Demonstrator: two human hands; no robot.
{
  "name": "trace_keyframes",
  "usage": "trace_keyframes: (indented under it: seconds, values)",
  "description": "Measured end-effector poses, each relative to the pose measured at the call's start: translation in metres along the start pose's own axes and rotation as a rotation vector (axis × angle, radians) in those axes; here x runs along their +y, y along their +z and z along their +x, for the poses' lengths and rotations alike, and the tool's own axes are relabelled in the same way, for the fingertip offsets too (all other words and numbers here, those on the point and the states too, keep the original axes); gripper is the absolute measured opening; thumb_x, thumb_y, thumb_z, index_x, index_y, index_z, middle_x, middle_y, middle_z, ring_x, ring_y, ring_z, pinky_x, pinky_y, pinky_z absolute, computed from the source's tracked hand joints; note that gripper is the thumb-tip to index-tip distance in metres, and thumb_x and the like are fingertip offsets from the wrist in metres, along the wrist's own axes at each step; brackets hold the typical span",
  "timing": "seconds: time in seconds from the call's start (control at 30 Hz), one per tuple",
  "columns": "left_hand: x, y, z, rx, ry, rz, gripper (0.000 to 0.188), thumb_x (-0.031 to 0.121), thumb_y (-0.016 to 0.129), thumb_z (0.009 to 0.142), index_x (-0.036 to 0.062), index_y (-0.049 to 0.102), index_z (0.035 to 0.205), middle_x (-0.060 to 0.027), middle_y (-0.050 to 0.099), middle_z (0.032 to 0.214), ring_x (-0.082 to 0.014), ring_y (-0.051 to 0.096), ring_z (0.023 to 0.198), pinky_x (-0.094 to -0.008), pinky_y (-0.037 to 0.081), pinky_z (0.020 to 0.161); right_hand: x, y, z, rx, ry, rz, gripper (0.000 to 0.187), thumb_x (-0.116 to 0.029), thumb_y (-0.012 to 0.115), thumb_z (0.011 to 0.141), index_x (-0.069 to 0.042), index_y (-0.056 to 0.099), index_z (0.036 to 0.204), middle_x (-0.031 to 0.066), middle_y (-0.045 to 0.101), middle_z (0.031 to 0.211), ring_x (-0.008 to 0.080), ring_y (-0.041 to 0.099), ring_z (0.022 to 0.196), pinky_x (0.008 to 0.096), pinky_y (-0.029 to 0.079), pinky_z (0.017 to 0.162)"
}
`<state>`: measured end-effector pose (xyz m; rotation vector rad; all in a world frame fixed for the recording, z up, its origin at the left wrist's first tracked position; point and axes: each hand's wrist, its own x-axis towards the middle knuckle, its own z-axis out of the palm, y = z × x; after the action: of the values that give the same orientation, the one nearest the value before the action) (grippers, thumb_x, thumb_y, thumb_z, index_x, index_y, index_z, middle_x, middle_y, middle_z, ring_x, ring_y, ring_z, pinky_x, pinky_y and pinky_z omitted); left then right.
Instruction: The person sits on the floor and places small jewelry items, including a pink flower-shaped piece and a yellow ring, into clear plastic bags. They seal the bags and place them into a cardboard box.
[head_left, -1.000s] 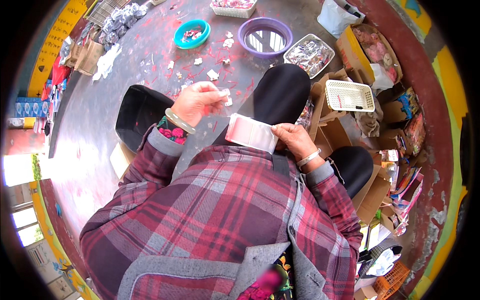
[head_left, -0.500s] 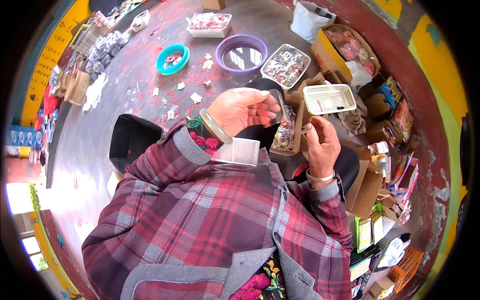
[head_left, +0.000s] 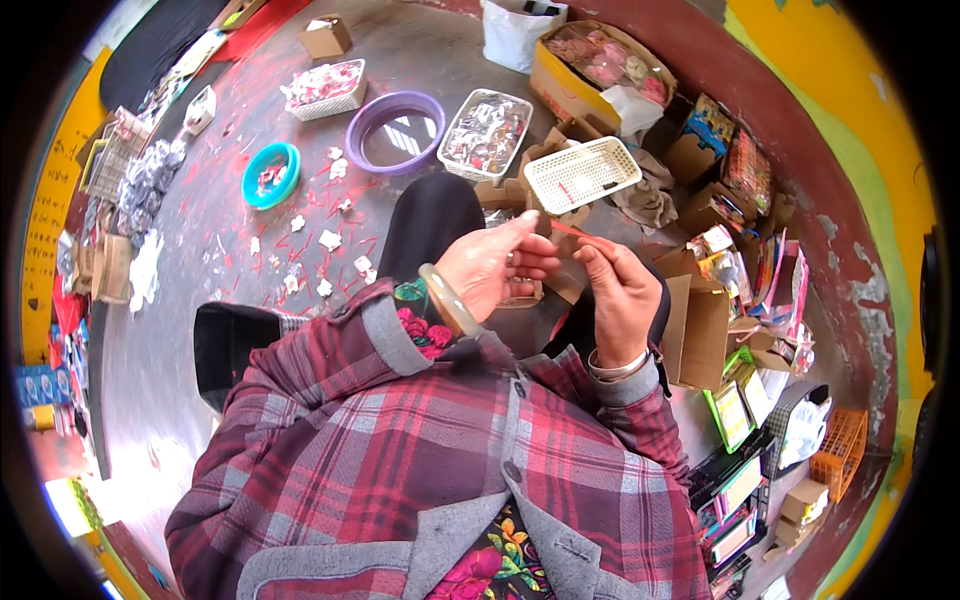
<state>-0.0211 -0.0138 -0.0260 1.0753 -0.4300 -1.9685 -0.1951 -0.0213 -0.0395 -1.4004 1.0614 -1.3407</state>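
My left hand (head_left: pixel 495 265) is in front of my chest, palm turned inward, thumb raised and fingers curled. Something thin and see-through seems to be between its thumb and fingers, but I cannot make it out. Close to it, my right hand (head_left: pixel 622 300) pinches a thin red strip (head_left: pixel 580 236) between thumb and fingertips. The strip's far end points toward the left fingertips; whether it touches them is unclear. Just beyond the hands, a cream plastic basket (head_left: pixel 600 160) with a few small red and dark bits rests above cardboard boxes.
Farther out stand a purple basin (head_left: pixel 368 112), a teal bowl (head_left: pixel 290 180), a white basket of small wrapped pieces (head_left: pixel 518 108) and another filled basket (head_left: pixel 350 98). White scraps (head_left: pixel 330 240) and red strips litter the floor. An open carton (head_left: pixel 695 330) is at my right.
The clear plastic piece that stood out in my left hand hardly shows now. A red strip has come into view in my right hand. My view has shifted, and the white box near my lap is out of sight.
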Motion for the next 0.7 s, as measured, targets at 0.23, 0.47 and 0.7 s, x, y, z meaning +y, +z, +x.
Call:
trace_keyframes:
  seconds: [0.23, 0.47, 0.7]
  values:
    - [-0.007, -0.001, 0.001, 0.014, 0.14, 0.105, 0.029, 0.031, 0.052, 0.09, 0.0051, 0.058, 0.101, -0.0035, 0.061, 0.098, -0.0115, 0.055, 0.09, -0.0214, 0.042, 0.067, 0.028, -0.02, -0.004, 0.046, 0.645, 0.727, 0.018, -0.015, 0.063, 0.083, 0.0, 0.063, 0.093, 0.0058, 0.064, 0.076, 0.0105, 0.057, 0.064, 0.0205, 0.042, 0.058]
    - [-0.013, 0.0, 0.008, -0.078, 0.125, 0.174, 0.021, 0.023, 0.056, 0.088, 0.0052, 0.06, 0.098, -0.0031, 0.062, 0.095, -0.0101, 0.056, 0.08, -0.0209, 0.041, 0.062, 0.023, -0.013, -0.011, -0.026, 0.69, 0.654, 0.018, -0.015, 0.063, 0.083, 0.001, 0.063, 0.093, 0.006, 0.065, 0.074, 0.0088, 0.057, 0.063, 0.0186, 0.04, 0.053]
    - [-0.017, 0.0, 0.01, -0.053, 0.157, 0.152, 0.018, 0.02, 0.052, 0.09, 0.0051, 0.06, 0.097, -0.005, 0.064, 0.09, -0.0098, 0.056, 0.073, -0.023, 0.041, 0.061, 0.017, -0.011, -0.015, -0.095, 0.604, 0.549, 0.02, -0.017, 0.063, 0.083, 0.001, 0.066, 0.092, 0.0063, 0.065, 0.074, 0.0087, 0.056, 0.064, 0.021, 0.04, 0.058]
